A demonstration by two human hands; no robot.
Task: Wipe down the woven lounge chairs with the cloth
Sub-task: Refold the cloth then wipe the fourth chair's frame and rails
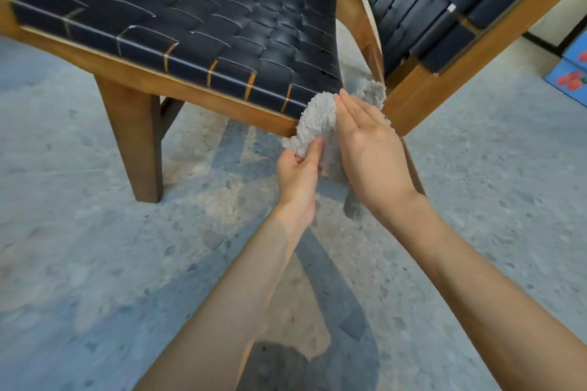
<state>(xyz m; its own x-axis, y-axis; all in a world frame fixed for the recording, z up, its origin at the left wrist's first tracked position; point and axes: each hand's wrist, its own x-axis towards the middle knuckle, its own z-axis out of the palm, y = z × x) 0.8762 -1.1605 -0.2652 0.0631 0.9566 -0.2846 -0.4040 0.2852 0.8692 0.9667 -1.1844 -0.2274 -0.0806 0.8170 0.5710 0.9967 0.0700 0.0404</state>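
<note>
Between hands: cloth (317,117), left hand (298,174) pinching, right hand (368,149) flat.

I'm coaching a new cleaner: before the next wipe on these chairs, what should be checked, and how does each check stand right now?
1. Cloth held: ok, the left hand pinches its lower edge.
2. Right hand ready to press: ok, fingers straight, flat against the cloth.
3. Cloth spread on the seat: not ok, it is bunched at the seat's front corner.
4. Cloth clean and damp: cannot tell.
5. Second chair close by: ok, it stands right beside the first.
</note>
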